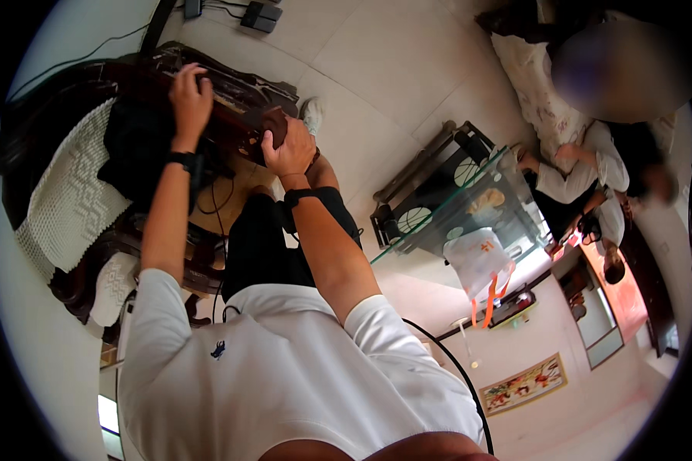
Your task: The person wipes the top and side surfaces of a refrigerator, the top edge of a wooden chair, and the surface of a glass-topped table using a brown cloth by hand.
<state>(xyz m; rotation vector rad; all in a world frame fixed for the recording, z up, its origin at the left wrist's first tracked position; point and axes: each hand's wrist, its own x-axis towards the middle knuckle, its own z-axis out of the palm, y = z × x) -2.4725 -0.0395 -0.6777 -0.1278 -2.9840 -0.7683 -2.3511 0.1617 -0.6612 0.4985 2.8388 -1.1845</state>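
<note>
My left hand is over the dark carved wooden furniture, its fingers bent and its thumb apart. Nothing shows between those fingers, and whether they touch the wood is unclear. My right hand is closed around a reddish-brown piece at the end of a dark wooden rail. Whether that piece is a cloth or the rail's own rounded end I cannot tell. Both wrists wear black bands. Black fabric lies near my left forearm, beside a white patterned seat cover.
To the right stands a glass-topped table with a plastic bag on it; basketball-patterned black panels show below. Other people are beyond it. Black power adapters and cables lie on the tiled floor. A shoe is near my right hand.
</note>
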